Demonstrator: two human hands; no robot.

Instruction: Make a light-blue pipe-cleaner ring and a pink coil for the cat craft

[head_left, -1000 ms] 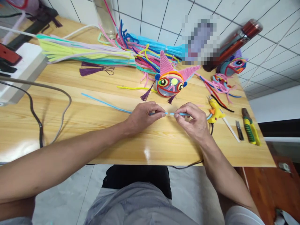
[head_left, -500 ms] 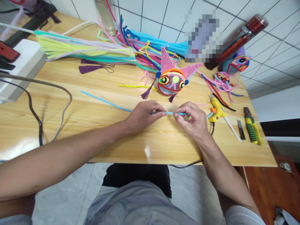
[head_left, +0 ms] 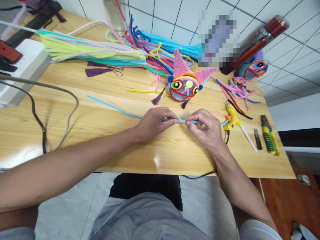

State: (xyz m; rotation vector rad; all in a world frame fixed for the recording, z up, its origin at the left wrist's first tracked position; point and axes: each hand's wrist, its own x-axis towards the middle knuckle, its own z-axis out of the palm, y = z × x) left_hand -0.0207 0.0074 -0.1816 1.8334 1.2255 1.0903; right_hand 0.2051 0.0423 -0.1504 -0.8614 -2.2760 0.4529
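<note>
A light blue pipe cleaner [head_left: 115, 107] runs through both hands above the table's front half. My left hand [head_left: 155, 124] pinches it between thumb and fingers, and its long end trails out to the left. Close beside, my right hand [head_left: 206, 128] pinches the blue length too, with a short stretch showing between the two sets of fingertips. A light blue end shows past my right hand, near the glue gun. Just behind my hands sits a pipe-cleaner animal head [head_left: 183, 87] with pink pointed ears, ringed eyes and purple tassels.
At right lie a yellow glue gun [head_left: 232, 116], small snips [head_left: 257, 139] and pliers [head_left: 270, 135]. Pipe-cleaner bundles [head_left: 95, 50] and a purple tassel [head_left: 97, 71] lie behind. A red flask [head_left: 257, 43] leans by the tiled wall. A white power strip [head_left: 27, 71] and cables are at left.
Between the fingertips, the small pale gap in the blue pipe cleaner no longer shows; the stretch looks continuous. Both hands keep nearly the same place while the view shifts slightly.
</note>
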